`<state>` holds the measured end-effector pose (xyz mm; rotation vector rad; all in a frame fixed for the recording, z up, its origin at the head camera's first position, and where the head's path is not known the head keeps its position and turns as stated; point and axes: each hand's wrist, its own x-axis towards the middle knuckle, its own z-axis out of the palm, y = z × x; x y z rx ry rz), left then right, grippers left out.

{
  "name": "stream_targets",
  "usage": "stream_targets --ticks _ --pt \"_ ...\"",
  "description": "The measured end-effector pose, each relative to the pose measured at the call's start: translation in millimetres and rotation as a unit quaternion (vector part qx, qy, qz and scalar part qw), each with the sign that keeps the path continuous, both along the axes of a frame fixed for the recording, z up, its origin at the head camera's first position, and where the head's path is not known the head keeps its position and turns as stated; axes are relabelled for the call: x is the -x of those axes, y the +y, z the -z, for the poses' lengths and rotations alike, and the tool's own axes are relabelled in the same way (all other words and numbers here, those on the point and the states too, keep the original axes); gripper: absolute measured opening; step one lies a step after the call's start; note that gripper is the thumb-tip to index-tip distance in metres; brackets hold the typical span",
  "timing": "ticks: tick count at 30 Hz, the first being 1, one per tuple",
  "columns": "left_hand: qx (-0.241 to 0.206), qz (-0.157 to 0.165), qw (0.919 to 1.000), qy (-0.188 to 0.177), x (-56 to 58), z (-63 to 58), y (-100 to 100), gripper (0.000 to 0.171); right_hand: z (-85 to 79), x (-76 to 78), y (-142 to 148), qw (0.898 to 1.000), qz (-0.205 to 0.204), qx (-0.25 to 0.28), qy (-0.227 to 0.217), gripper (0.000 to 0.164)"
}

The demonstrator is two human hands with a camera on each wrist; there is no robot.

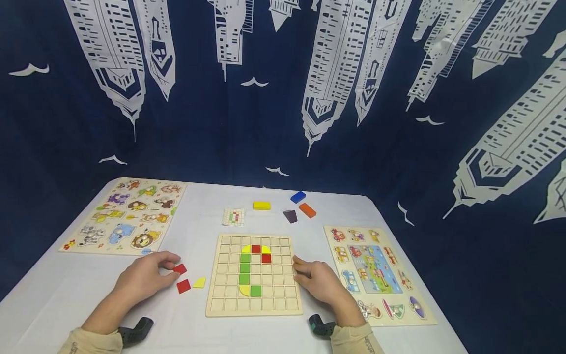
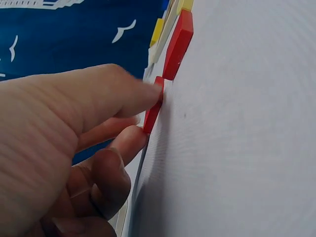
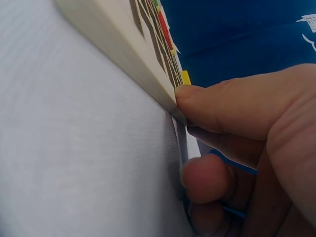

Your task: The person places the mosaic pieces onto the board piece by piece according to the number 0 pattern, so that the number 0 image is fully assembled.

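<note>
My left hand (image 1: 143, 277) is at the left of the table, thumb and fingertips pinching a small red square tile (image 1: 180, 268). In the left wrist view that tile (image 2: 152, 111) tilts between the fingers, close over the white cloth. Just nearer lies a second red square tile (image 1: 183, 286), with a yellow quarter-round tile (image 1: 199, 282) beside it. My right hand (image 1: 320, 281) grips the right edge of a wooden grid board (image 1: 276, 302), thumb at its rim (image 3: 170, 104). Green, red and yellow tiles sit in its squares, forming a hooked line.
Behind the board lie a small pattern card (image 1: 233, 217) and yellow (image 1: 262, 205), blue (image 1: 298, 196), orange (image 1: 307, 210) and dark (image 1: 290, 216) blocks. An animal puzzle (image 1: 128, 216) lies far left, a vehicle puzzle (image 1: 380, 275) right. A dark blue curtain (image 1: 247, 128) hangs behind.
</note>
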<state>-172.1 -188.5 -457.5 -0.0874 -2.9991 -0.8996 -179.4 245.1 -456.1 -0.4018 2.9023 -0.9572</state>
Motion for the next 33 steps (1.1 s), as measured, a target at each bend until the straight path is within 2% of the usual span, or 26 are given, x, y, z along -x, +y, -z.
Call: stream_targets --ticks 6,11,15,23,28,33 --pt "0.01 0.001 0.9997 0.024 0.6 2.3 2 0.036 -0.8 -0.1 -1 1.0 -0.001 0.0 0.0 0.034" --pt "-0.019 0.001 0.9986 0.05 -1.1 -3.8 18 0.036 -0.4 0.0 -1 1.0 -0.001 -0.002 0.0 0.034" --pt "-0.05 0.021 0.9978 0.038 -1.2 -12.8 42 0.033 0.5 0.3 -1 1.0 -0.001 -0.005 0.001 0.034" --pt "-0.064 0.092 0.9933 0.025 6.6 -22.3 108 0.023 0.1 1.1 0 1.0 -0.001 -0.004 0.003 0.034" --pt "-0.04 0.137 0.9892 0.035 15.1 -24.6 144 0.016 1.0 2.4 1 1.0 -0.007 -0.002 0.003 0.034" --pt "0.001 0.162 0.9859 0.039 23.8 -23.4 169 0.015 1.0 1.8 1 1.0 -0.007 0.0 0.001 0.034"
